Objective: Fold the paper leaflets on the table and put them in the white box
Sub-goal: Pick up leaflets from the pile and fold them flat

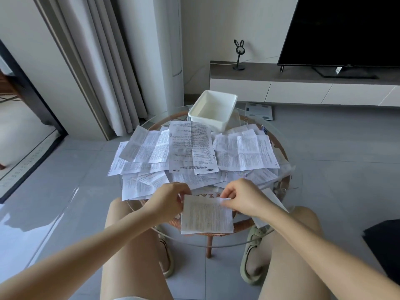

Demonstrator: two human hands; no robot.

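White box (213, 107): it stands open side up at the far edge of the table (242, 225), its bare white floor showing; its near wall meets the leaflet pile.
Leaflet pile (190, 152): printed sheets lie unfolded and overlapping across most of the glass top, from the left rim to the right, between the box and our hands.
Held leaflet (206, 215): we hold one sheet over the near edge of the table, between our knees, print facing us. Layered edges show along its near side, so it looks doubled over.
Left hand (167, 199): its back is towards us, fingers curled, with thumb and fingertips pinching the held leaflet's far left corner.
Right hand (244, 198): its back is towards us, fingers bent, pinching the far right corner, where a narrow strip of paper is turned over.
Arms: both forearms are bare. The left comes in from the near left, the right from the near right, and they converge on the sheet with the wrists about level.
Table: a round glass top on a rattan frame.
Shoes (253, 263): pale green, seen through and below the glass, one on each side of the table leg.
Far right: a black television (346, 29) sits on a low cabinet (281, 89), with a rabbit-eared stand (238, 55) at the cabinet's left end.
Far left: a pale curtain (104, 61) hangs down to the grey tiled floor.
Scale (259, 110): it lies on the floor beyond the table, just right of the box.
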